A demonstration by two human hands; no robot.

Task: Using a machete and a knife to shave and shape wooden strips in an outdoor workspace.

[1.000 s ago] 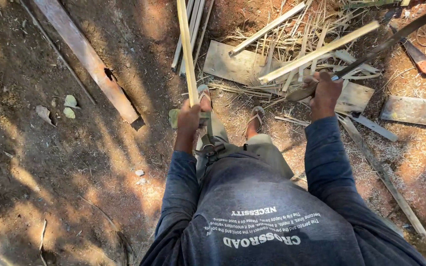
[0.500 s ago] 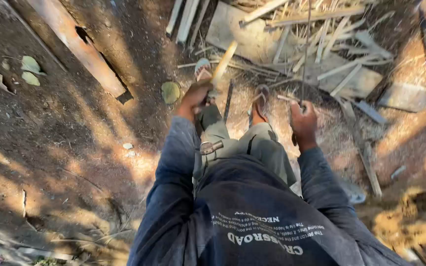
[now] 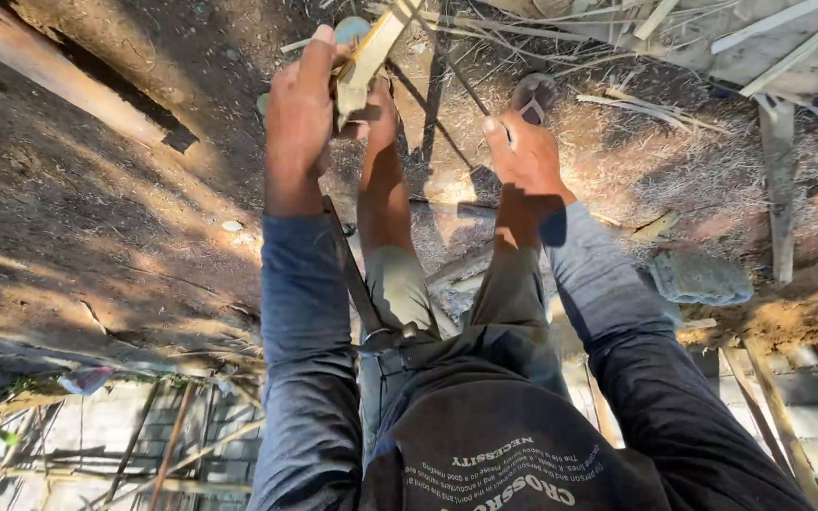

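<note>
Head view: left hand (image 3: 300, 114) clamps a pale bamboo strip (image 3: 368, 59); right hand (image 3: 525, 151) is curled around something thin, unclear what. Better brace the strip firmly, thumb clear.

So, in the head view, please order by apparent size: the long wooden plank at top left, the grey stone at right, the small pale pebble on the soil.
1. long wooden plank, largest.
2. grey stone.
3. small pale pebble, smallest.
All lie on the ground, so nearness hardly changes this.

Upper end of the bamboo strip (image 3: 371, 52) — beyond the top edge — right-hand grip unclear.
</note>
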